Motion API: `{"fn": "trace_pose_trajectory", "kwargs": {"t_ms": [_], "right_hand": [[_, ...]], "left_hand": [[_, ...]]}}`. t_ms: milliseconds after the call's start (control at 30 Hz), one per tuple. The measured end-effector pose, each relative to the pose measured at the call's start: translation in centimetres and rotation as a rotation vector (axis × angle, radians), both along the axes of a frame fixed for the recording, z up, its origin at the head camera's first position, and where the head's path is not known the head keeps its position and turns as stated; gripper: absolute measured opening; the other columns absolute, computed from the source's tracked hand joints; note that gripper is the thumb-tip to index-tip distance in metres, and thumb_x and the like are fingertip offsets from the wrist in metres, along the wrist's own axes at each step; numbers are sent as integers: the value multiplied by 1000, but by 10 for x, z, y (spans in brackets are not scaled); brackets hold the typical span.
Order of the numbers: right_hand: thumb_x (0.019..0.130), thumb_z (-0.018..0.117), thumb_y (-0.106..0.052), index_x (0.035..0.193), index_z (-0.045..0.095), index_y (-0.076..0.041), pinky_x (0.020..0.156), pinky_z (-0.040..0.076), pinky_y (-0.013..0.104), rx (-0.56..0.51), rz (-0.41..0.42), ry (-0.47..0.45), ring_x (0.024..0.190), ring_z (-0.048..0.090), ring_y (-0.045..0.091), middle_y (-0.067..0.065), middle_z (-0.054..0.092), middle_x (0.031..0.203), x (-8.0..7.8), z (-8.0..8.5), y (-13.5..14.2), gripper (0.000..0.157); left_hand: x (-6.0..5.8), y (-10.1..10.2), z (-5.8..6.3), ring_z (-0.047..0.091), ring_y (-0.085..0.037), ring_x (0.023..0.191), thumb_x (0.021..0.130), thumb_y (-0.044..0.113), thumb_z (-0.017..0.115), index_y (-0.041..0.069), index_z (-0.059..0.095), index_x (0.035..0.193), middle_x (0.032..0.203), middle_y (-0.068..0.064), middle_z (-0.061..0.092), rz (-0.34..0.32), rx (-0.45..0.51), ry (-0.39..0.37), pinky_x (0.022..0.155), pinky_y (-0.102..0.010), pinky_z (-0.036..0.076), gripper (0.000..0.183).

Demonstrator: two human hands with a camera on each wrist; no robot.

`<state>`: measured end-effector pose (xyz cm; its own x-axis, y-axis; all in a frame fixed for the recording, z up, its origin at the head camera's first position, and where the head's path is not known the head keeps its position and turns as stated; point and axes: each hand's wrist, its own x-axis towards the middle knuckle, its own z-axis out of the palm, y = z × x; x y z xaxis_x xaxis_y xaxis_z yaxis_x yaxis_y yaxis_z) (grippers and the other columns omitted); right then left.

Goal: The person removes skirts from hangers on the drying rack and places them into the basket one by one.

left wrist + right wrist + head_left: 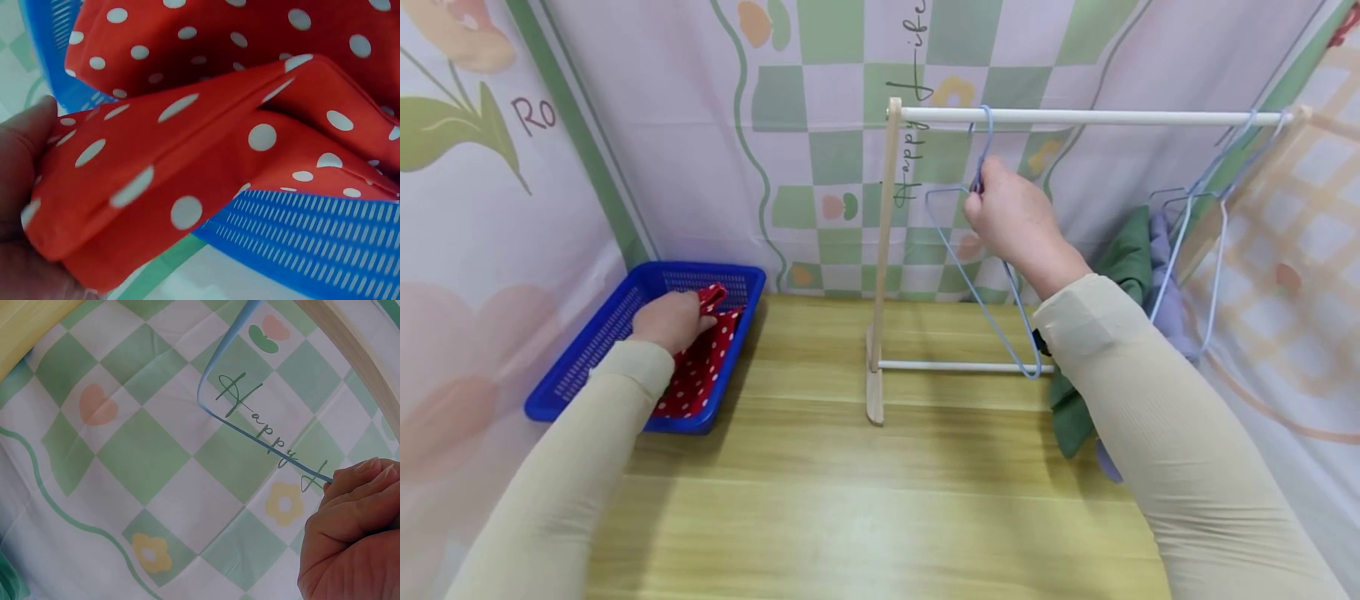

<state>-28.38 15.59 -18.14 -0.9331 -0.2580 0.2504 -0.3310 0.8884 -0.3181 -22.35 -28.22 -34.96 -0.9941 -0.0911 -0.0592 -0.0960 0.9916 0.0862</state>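
In the head view my right hand [1017,218] grips a blue wire hanger [973,283] just below its hook, which is over the white rail [1097,117] of a small rack. The right wrist view shows curled fingers [356,512] at the neck of the hanger [269,447]. Over at the left, my left hand [668,321] reaches into a blue plastic basket [580,342] and pinches a red cloth with white dots [700,375]. A fold of that cloth [137,169] lies between thumb and fingers in the left wrist view, while the rest droops in the basket.
The rack's wooden upright [886,250] stands between basket and hanger. More blue hangers [1217,217] hang at the rail's right end, near green cloth [1127,258] and purple cloth [1168,292]. Printed curtains surround the wood-grain table [820,500].
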Motion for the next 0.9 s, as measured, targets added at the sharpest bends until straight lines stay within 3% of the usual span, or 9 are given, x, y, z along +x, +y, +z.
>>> {"fn": "trace_pose_trajectory", "kwargs": {"t_ms": [100, 333, 600, 767, 900], "right_hand": [[98, 36, -20, 113, 44, -4, 71, 44, 45, -1, 0, -2, 83, 52, 33, 13, 56, 103, 1, 0, 0, 23], [98, 36, -20, 113, 44, -5, 71, 44, 44, -1, -3, -9, 84, 52, 32, 12, 56, 102, 2, 1, -1, 23], [98, 36, -20, 112, 44, -4, 71, 44, 45, 2, 3, -8, 83, 52, 32, 13, 56, 101, 3, 1, -1, 23], [98, 36, -20, 112, 44, -5, 71, 43, 44, 3, 0, -20, 83, 52, 32, 13, 55, 101, 4, 0, -1, 23], [98, 36, -21, 111, 43, -5, 70, 43, 42, 4, -3, -36, 83, 51, 31, 12, 53, 99, 5, 0, -1, 22]], "left_hand": [[-1, 3, -2, 62, -33, 70, 98, 37, 55, 2, 55, 86, 80, -18, 63, -8, 29, -38, 62, -51, 52, 37], [-5, 4, -6, 62, -34, 80, 101, 21, 47, -2, 53, 92, 83, -18, 61, -70, 94, -89, 77, -53, 50, 25], [-10, 7, -13, 60, -33, 84, 102, 27, 43, 2, 54, 83, 82, -16, 60, -69, 153, -166, 84, -52, 48, 33], [-12, 12, -19, 61, -37, 90, 101, 31, 47, -6, 57, 101, 96, -23, 63, -38, 143, -171, 86, -54, 49, 38], [-12, 14, -22, 58, -47, 100, 96, 35, 57, -13, 41, 122, 113, -35, 56, 26, 165, -107, 88, -59, 47, 57]]}}
